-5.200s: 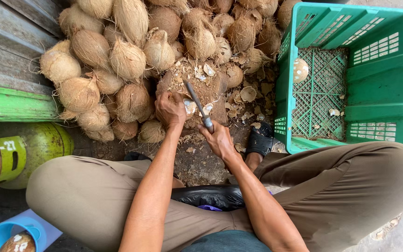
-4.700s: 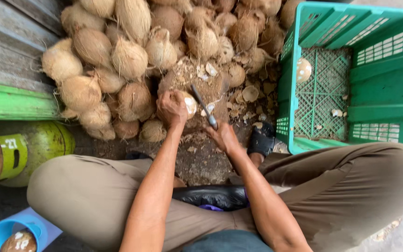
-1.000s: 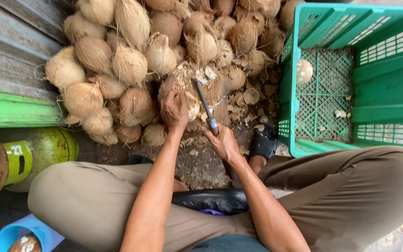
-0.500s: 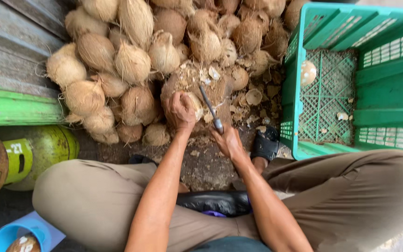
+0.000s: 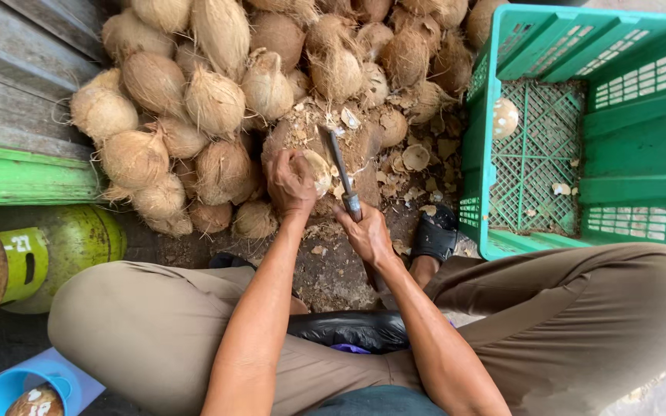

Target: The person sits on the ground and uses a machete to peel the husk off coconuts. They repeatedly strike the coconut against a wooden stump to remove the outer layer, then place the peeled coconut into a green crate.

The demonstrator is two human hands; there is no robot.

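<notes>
**Coconut pinned on the block, blade angled across it**

I see my left hand (image 5: 290, 181) cupped over a partly peeled coconut (image 5: 316, 171), fingers curled and pressed together around its near side, holding it down on the chopping block (image 5: 364, 142) in front of my knees. My right hand (image 5: 365, 233) is wrapped tight around the handle of a knife (image 5: 341, 166), fingers closed in a fist; the blade runs up and away from me, lying just beside the coconut's pale exposed face.

By my judgement the coconut is hard, dense and round, so it will want to roll; the bared patch looks smooth and probably slick, while the remaining brown skin gives better purchase. I would keep the grip on the skinned-over back half, fingertips well behind the blade's line. The shell is stiff and should chip off rather than bend.

Room is tight. The pile of husked coconuts (image 5: 186, 100) crowds the block on the left and beyond it, and shell chips (image 5: 416, 158) litter the ground to the right. The green crate (image 5: 580, 131) stands near on the right, its rim beside my sandal (image 5: 435, 231), with one peeled coconut (image 5: 505, 117) inside. A green gas cylinder (image 5: 63, 246) sits by my left knee. The clearest space is between block and crate.
</notes>
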